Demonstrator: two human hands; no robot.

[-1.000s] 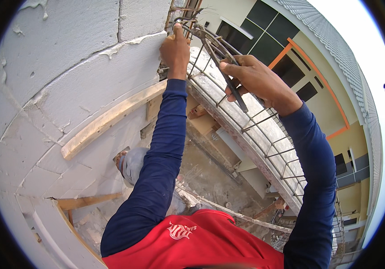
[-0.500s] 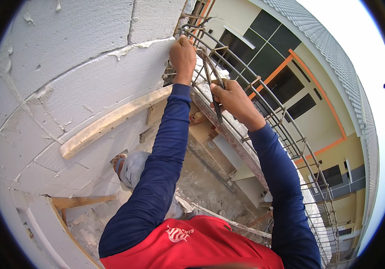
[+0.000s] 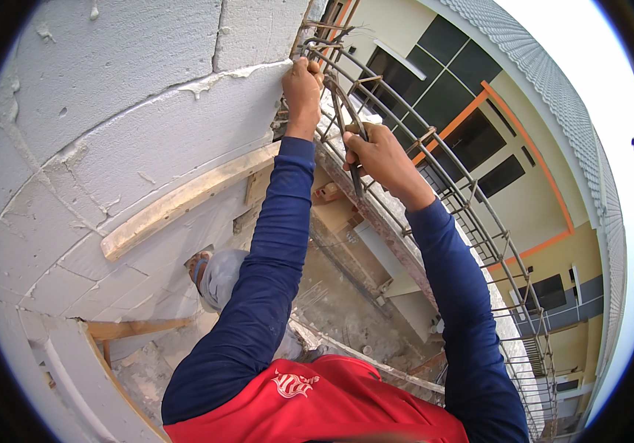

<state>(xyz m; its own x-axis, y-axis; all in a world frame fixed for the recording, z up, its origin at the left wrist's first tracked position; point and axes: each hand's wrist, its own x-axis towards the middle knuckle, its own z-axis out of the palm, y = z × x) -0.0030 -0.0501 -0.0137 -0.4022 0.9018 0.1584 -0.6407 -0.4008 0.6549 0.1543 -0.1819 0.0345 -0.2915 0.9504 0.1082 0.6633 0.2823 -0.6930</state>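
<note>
My right hand [image 3: 382, 161] is closed around the handles of a pair of dark, long-handled pincers [image 3: 340, 111]. Their upper end points up toward the end of a long steel rebar cage [image 3: 435, 140]. Just left of the tool, my left hand [image 3: 303, 94] is raised to the cage's end, beside the edge of the white block wall [image 3: 169, 125]. Its fingers are curled closed. What lies between them is hidden, though bars and thin wire ends show right above the fingertips.
A wooden plank [image 3: 184, 203] runs along the wall under my left forearm. Beneath the cage lies a rough concrete ledge [image 3: 379, 210], with a concrete floor [image 3: 339, 295] far below. My foot [image 3: 200, 267] rests by the wall. A cream building [image 3: 531, 192] stands beyond.
Both hands keep nearly the same places on the cage and the pincers. The right hand and the pincers have shifted very slightly, and the whole view has moved a little.
</note>
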